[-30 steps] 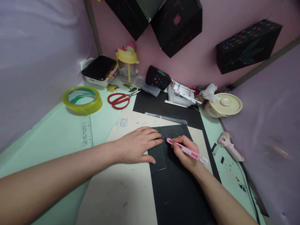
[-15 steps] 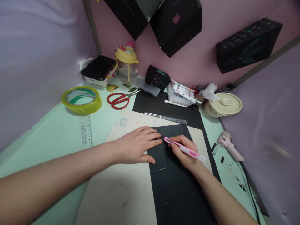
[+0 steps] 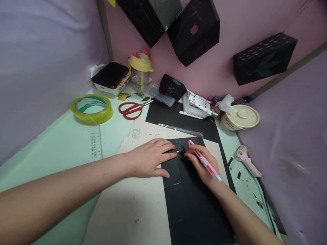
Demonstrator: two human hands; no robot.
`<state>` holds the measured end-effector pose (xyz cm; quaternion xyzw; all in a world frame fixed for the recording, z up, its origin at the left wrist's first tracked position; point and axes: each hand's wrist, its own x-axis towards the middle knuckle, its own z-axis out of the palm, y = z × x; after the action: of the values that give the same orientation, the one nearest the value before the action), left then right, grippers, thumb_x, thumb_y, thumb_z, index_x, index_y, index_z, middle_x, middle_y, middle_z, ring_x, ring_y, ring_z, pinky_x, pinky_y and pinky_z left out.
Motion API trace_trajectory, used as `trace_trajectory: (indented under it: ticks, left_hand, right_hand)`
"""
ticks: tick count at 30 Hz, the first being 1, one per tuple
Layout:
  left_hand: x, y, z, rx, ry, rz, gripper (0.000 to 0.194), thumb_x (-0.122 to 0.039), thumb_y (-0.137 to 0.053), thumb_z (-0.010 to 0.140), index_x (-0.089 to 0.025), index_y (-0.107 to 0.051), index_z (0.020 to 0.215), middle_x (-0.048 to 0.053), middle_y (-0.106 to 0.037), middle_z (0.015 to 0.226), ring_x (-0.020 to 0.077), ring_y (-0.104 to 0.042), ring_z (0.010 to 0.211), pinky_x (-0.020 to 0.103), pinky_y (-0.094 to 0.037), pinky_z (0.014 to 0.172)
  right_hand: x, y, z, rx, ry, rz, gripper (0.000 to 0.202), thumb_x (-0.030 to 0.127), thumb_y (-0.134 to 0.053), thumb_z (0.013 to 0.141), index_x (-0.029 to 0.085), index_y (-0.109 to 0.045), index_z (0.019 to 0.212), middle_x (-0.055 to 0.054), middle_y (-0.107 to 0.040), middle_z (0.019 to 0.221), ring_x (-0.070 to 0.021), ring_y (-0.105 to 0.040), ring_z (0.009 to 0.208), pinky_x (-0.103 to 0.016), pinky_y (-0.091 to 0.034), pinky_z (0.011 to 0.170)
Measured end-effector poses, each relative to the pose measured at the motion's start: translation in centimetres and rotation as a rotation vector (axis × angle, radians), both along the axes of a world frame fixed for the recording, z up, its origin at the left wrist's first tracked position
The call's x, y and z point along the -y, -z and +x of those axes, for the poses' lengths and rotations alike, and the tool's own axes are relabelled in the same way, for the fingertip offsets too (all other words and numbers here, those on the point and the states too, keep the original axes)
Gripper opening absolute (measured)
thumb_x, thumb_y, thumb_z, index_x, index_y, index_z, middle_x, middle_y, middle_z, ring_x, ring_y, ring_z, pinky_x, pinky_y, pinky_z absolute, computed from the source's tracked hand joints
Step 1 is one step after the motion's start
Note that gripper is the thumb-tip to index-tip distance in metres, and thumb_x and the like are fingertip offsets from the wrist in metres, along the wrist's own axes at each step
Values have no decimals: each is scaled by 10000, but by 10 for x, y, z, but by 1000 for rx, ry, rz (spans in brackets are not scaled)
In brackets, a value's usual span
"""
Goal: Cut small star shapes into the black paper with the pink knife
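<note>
My left hand [image 3: 153,158] lies flat with its fingers spread on a dark rectangular piece [image 3: 171,173], which rests on black paper [image 3: 196,204]. Between its fingertips and my right hand a small light mark [image 3: 177,151] shows on the black surface. My right hand [image 3: 204,163] is closed around a pink craft knife [image 3: 205,161], its front end raised and pointing away from me. Under the black paper lies a white sheet [image 3: 127,204] with small coloured drawings near its top.
Yellow-green tape [image 3: 108,114], a ruler [image 3: 96,144] and red scissors [image 3: 131,110] lie left. Behind are a bottle [image 3: 140,73], a marker box [image 3: 198,103] and a small black box [image 3: 171,86]. A lidded bowl [image 3: 240,117] and glue gun [image 3: 247,160] sit right. Black boxes [image 3: 194,34] hang above.
My right hand has shifted slightly right, lifting the knife's front end away from my left fingertips and uncovering the small light mark. My left hand has stayed in place. The view has shifted slightly.
</note>
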<state>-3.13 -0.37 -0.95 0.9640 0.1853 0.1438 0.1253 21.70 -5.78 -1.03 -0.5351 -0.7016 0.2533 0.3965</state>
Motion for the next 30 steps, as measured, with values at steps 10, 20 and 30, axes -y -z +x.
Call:
trace_trajectory:
  ticks: [10, 20, 30]
  left_hand:
    - [0, 1, 0, 31, 8, -12, 650, -616, -512, 868, -173, -503, 1343, 143, -494, 1372, 310, -403, 1291, 453, -275, 1093]
    - [0, 2, 1, 46, -1, -38, 664, -615, -546, 848, -153, -524, 1324, 142, -517, 1343, 311, -415, 1280, 460, -283, 1095]
    - [0, 3, -1, 36, 0, -28, 673, -632, -514, 859, -180, -493, 1357, 146, -480, 1396, 320, -408, 1296, 461, -291, 1084]
  right_hand:
    - [-30, -16, -3, 376, -317, 190, 190, 192, -560, 906, 262, -600, 1079, -44, -703, 966, -202, -663, 884, -353, -525, 804]
    - [-35, 9, -6, 302, -327, 246, 198, 138, -546, 909, 264, -590, 1056, -25, -678, 883, -177, -631, 797, -321, -510, 729]
    - [-32, -15, 18, 200, 138, 366, 189, 194, -640, 848, 257, -593, 1020, -20, -677, 878, -192, -655, 822, -339, -513, 782]
